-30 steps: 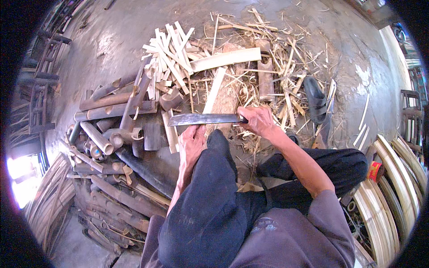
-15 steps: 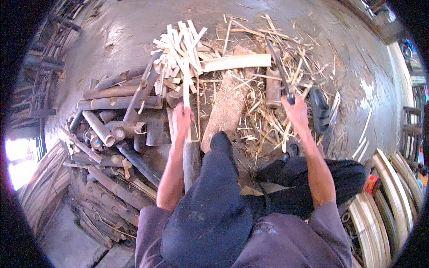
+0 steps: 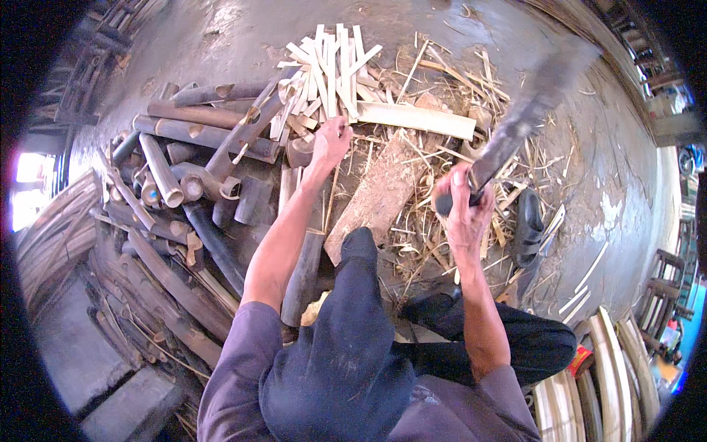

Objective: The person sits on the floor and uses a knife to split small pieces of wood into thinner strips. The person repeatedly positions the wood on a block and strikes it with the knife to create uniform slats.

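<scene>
Right hand (image 3: 468,210) grips the long knife (image 3: 508,144), which extends forward-right.

We held the knife (image 3: 508,144) aslant, its long, dark blade blurred and pointing away from us to the right, its rounded handle end lower and to the left. Ahead of us, well left of the blade, our slim, pale strips (image 3: 331,74) lay in a loose heap, crossing at various angles, their far ends fanned out.
</scene>
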A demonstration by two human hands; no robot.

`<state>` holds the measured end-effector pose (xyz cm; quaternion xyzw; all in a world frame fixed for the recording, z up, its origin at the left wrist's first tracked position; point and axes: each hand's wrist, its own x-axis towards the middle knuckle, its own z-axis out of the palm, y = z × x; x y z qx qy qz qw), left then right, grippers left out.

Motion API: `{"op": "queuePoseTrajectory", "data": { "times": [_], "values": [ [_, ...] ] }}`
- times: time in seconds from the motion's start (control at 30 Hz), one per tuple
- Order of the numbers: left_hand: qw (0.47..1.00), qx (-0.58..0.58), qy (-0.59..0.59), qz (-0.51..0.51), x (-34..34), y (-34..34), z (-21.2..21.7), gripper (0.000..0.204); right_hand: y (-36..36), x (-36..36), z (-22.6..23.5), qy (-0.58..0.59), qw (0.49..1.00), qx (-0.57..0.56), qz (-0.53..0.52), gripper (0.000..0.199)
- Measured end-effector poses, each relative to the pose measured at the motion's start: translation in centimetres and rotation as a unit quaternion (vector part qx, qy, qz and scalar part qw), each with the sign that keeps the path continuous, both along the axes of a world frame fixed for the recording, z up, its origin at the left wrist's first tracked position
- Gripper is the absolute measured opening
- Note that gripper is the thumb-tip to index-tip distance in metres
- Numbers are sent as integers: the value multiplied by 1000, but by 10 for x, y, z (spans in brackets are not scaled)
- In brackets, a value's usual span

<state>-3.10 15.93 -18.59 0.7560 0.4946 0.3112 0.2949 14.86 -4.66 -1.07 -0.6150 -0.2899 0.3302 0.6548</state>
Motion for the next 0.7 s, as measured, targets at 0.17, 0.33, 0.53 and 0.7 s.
{"op": "queuePoseTrajectory", "data": {
  "times": [0.17,0.33,0.53,0.7],
  "values": [
    [999,-29,-7,-30,33,-3,13,25,37,-14,-60,-207,977,45,30,3],
    [947,113,230,-192,80,9,-19,31,-3,-16,-165,-44,993,-108,35,21],
    [946,-24,263,-188,94,29,-66,26,-108,-17,-113,21,942,-333,19,23],
    [960,93,174,-197,99,72,-17,17,-161,-20,-101,100,898,-424,63,20]
  ]
}}
